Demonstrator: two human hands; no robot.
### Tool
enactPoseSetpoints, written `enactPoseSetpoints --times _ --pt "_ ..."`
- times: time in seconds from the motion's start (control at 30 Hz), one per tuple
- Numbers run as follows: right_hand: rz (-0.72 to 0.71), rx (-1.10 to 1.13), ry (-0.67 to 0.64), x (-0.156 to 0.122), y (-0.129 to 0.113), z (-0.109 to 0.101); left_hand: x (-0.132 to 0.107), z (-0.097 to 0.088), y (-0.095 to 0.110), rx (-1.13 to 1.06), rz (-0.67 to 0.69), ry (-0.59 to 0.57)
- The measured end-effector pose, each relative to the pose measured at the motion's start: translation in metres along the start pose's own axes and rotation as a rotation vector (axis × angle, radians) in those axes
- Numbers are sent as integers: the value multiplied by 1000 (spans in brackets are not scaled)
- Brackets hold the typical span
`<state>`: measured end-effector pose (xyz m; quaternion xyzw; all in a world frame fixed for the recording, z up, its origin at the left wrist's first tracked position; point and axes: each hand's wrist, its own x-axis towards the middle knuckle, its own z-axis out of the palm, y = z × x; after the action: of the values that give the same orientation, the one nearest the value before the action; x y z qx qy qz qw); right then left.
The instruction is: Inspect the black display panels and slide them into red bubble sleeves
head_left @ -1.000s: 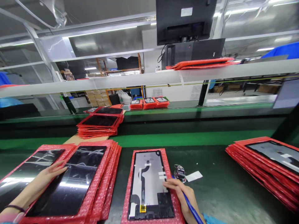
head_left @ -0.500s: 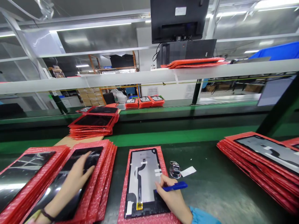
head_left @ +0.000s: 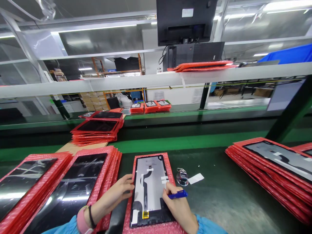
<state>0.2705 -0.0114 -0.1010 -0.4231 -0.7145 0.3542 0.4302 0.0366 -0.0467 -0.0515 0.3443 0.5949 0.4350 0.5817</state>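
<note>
A tablet panel (head_left: 149,187) lies back side up on red bubble wrap (head_left: 172,169) straight in front of me. My right hand (head_left: 176,203) is closed round a blue pen (head_left: 178,194), its fingertips on the panel's right part. My left hand (head_left: 119,191) rests on the panel's left edge with the fingers stretched and slightly curled, holding nothing. To the left is a stack of glossy black screens in red wrap (head_left: 80,182).
Another red-wrapped stack (head_left: 24,185) lies far left, one more (head_left: 275,165) at right, and others (head_left: 97,128) across the green conveyor (head_left: 185,141). A small clear tape dispenser (head_left: 182,177) and white slip (head_left: 196,178) sit right of the panel. A monitor (head_left: 186,21) hangs above.
My left hand has left the black screen stack and come right to the panel's left edge. My right hand keeps the pen and has shifted slightly on the panel.
</note>
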Motion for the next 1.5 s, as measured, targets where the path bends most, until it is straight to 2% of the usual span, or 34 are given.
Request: enactPoseSetpoints --times 0.17,0.27,0.37,0.47,0.6,0.7,0.77,0.9,1.03,1.2,1.27,1.37,1.5 --pt "119 166 72 3 7 -2 10 5 13 -82 -48 46" --pt "179 302 56 5 10 -3 20 20 17 -107 -24 -13" --pt "220 412 26 6 9 -3 25 41 15 -143 62 -66" --pt "255 489 -6 4 6 -6 23 55 10 -158 143 -25" --pt "227 535 51 6 5 -24 10 55 17 -135 264 30" --pt "190 565 170 15 6 -45 -3 50 35 -118 390 71" --pt "175 600 205 22 3 -57 -13 49 50 -113 472 92" --pt "145 658 152 31 -17 -73 -29 54 73 -131 592 94" --pt "125 667 87 35 -58 -84 -41 63 90 -208 617 92" --pt "70 871 -136 37 -112 -93 -48 65 103 -346 606 45" --pt "70 929 -114 37 -123 -92 -48 64 105 -357 619 60" --pt "115 942 26 36 -123 -86 -48 64 105 -366 634 128" --pt "138 756 213 30 -111 -81 -48 62 102 -381 588 197"
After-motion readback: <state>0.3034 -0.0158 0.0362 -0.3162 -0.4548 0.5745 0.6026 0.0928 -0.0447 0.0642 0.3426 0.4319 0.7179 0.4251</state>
